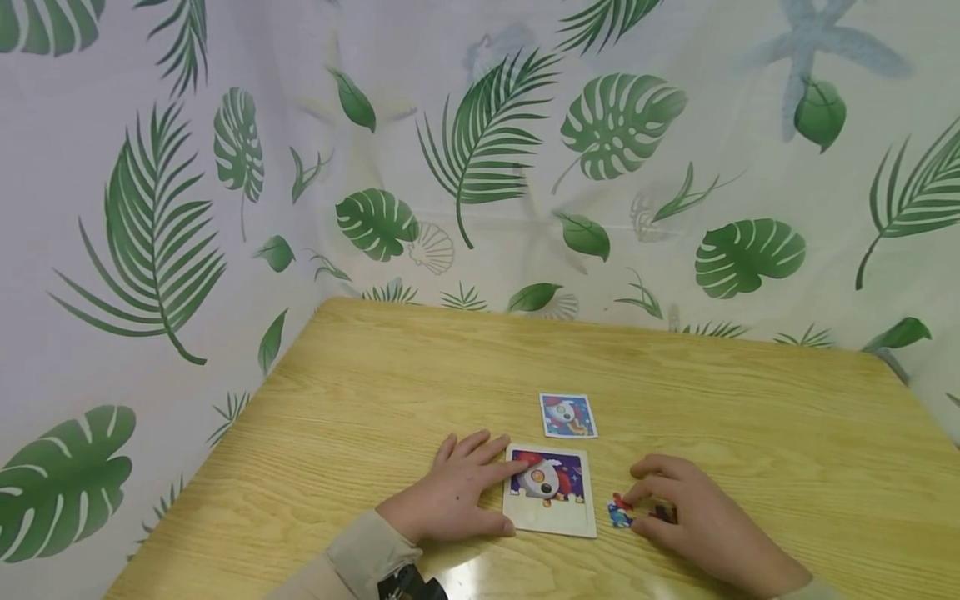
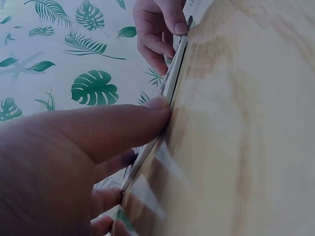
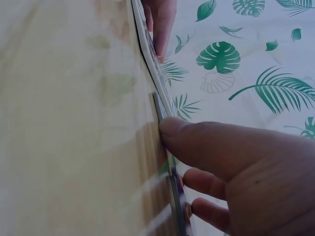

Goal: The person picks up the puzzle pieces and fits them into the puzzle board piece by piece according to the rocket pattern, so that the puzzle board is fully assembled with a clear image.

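My left hand [image 1: 465, 497] lies spread at the left side of a square jigsaw tray [image 1: 555, 521]. Its index fingertip touches the picture of a white character in red, which fills the tray's upper part; the lower part shows bare board. The left thumb [image 2: 147, 118] rests along the tray's edge. To the right, my right hand [image 1: 693, 512] is low over the table, its thumb and index finger pinching a blue and red puzzle piece [image 1: 619, 513]. A darker puzzle piece [image 1: 663, 512] lies partly hidden under that hand.
A small square picture card [image 1: 568, 415] with a similar character lies just behind the tray. The wooden table [image 1: 420, 367] runs back to a white curtain [image 1: 495, 275] printed with green leaves, which also hangs along the left side.
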Demonstrator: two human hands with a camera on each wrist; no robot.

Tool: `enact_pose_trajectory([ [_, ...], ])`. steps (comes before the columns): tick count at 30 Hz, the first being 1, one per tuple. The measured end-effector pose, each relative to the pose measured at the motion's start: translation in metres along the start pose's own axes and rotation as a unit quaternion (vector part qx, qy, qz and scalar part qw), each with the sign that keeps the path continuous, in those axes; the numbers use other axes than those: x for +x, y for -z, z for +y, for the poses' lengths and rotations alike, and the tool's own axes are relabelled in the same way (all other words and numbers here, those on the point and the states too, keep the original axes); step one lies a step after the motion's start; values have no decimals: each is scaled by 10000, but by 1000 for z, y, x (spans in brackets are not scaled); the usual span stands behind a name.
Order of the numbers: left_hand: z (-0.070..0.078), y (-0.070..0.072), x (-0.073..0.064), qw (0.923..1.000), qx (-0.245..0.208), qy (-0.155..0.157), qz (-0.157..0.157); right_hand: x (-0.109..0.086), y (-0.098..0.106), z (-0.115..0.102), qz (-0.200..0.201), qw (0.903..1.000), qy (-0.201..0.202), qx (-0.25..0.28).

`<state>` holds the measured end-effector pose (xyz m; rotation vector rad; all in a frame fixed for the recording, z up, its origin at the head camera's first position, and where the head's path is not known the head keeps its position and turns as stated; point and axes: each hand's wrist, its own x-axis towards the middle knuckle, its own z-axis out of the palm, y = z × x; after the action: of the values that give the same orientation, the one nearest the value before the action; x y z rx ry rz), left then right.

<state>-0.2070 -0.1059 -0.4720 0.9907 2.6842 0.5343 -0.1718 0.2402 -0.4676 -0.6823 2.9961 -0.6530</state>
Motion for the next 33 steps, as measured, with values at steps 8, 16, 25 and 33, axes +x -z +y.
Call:
enact_pose_trajectory([
  [8, 1, 1, 1, 10000, -18, 21, -18, 3, -5, -6, 92, 10000, 19, -31],
  [16, 2, 1, 0, 10000, -45, 25, -26, 5, -11, -12, 312, 9993, 67, 184],
  [25, 1, 1, 1, 10000, -45, 27, -25, 16, -22, -28, 437, 9971, 416, 467],
  [33, 1, 1, 1, 9999, -20, 87, -96, 32, -36, -53, 328, 9955, 624, 637],
])
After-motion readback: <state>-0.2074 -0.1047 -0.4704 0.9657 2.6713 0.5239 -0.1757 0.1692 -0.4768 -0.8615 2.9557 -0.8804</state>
